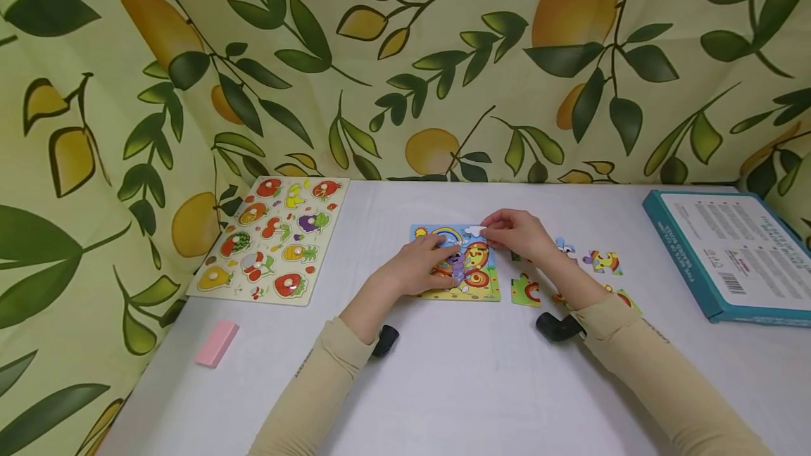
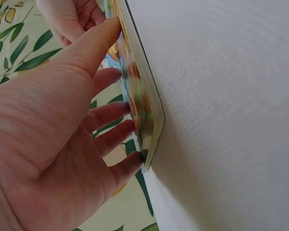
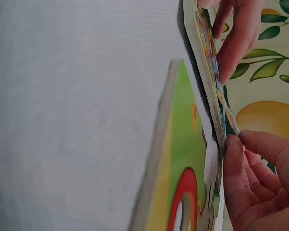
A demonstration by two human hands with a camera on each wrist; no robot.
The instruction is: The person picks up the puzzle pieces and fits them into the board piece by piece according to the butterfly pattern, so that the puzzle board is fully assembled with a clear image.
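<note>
A jigsaw board (image 1: 488, 293) with a butterfly and rainbow picture lies flat on the white table. My left hand (image 1: 415, 264) rests on its left and middle part with the fingers spread, covering some of the picture. At the board's upper right corner, my right hand (image 1: 518, 233) pinches a thin jigsaw piece (image 3: 229, 111) between thumb and index finger. That piece is tilted, one edge against the board in the right wrist view. Just right of the board lies a loose green piece with a red arc (image 1: 526, 291); several others, including a yellow one (image 1: 606, 262), lie partly behind my right forearm.
A wooden fruit peg puzzle (image 1: 322, 259) lies at the left back. Nearer on that side is a pink block (image 1: 217, 344). A teal-edged box (image 1: 741, 252) lies at the right. Patterned cloth (image 1: 431, 90) hangs behind the table.
</note>
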